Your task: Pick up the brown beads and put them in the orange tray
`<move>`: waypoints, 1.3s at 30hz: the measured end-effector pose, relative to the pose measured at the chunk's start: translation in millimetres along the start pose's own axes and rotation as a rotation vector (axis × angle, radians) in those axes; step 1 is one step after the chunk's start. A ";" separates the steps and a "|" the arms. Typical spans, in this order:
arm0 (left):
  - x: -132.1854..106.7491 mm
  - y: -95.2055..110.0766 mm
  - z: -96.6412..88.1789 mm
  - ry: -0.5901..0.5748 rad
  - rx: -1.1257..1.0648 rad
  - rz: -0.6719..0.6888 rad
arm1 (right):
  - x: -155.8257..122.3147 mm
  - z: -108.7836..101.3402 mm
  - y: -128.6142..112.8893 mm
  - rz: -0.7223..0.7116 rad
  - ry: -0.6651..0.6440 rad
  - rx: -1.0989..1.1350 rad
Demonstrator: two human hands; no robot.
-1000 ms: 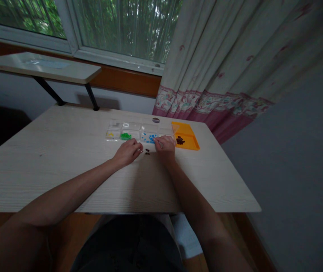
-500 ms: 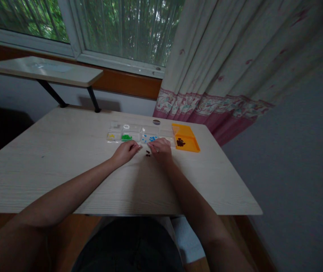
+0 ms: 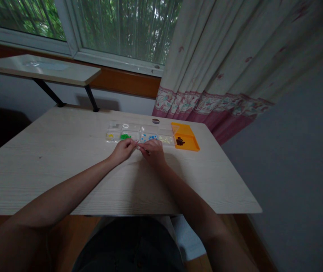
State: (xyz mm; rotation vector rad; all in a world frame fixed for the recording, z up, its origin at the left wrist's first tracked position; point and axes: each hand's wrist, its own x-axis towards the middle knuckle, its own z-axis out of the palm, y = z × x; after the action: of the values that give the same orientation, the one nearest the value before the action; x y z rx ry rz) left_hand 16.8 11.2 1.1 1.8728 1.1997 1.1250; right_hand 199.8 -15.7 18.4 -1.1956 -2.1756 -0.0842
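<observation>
My left hand [image 3: 124,149] is closed in a pinch near the middle of the table, and what its fingertips hold is too small to name. Close against it, my right hand [image 3: 153,152] is pinched too, its fingertips almost meeting the left ones; its content cannot be made out. Just beyond the hands lie clear plastic boxes with small pieces: yellow pieces [image 3: 109,136], green pieces [image 3: 125,136], blue pieces [image 3: 153,137] and pale yellow pieces [image 3: 165,139]. To their right, an orange box [image 3: 189,144] with its lid open holds dark brown pieces [image 3: 180,141].
The pale wooden table [image 3: 65,162] stands below a window. A raised shelf [image 3: 45,71] on black legs is at the back left. A round dark spot [image 3: 156,121] lies behind the boxes. A patterned curtain [image 3: 206,75] hangs at the back right.
My right hand has moved left, up to my left hand, and the fingertips now nearly meet. It covers the spot where small dark pieces lay, and the pale yellow pieces show more.
</observation>
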 end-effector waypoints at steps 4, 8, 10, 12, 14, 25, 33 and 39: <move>-1.2 -0.1 1.4 -0.026 0.014 0.006 | 0.1 0.0 -1.2 -0.012 -0.001 0.011; -1.8 3.0 0.8 -0.042 0.032 0.006 | 0.1 2.7 -0.4 -0.023 -0.001 0.024; -1.8 4.6 0.2 -0.045 0.036 0.007 | -0.1 4.1 0.6 -0.028 0.000 0.032; -1.8 5.7 -0.2 -0.048 0.038 0.010 | -0.5 5.3 1.8 -0.030 0.011 0.054; -2.0 6.3 -0.4 -0.048 0.040 0.017 | -1.1 5.8 2.4 -0.026 0.021 0.086; -2.7 6.7 -2.4 -0.035 0.046 0.036 | 0.2 -5.9 31.3 0.145 0.147 0.045; -3.6 -1.4 -0.3 -0.123 0.135 0.102 | -19.5 -42.3 118.9 0.571 0.352 -0.118; -5.5 -0.5 -0.9 -0.129 0.165 0.151 | -21.5 -49.8 133.4 0.665 0.376 -0.198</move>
State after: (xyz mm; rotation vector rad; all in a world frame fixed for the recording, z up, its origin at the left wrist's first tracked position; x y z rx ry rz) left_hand 14.5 6.4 -0.7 2.1576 1.1233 0.9907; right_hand 336.6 28.9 13.4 -1.7930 -1.3949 -0.2216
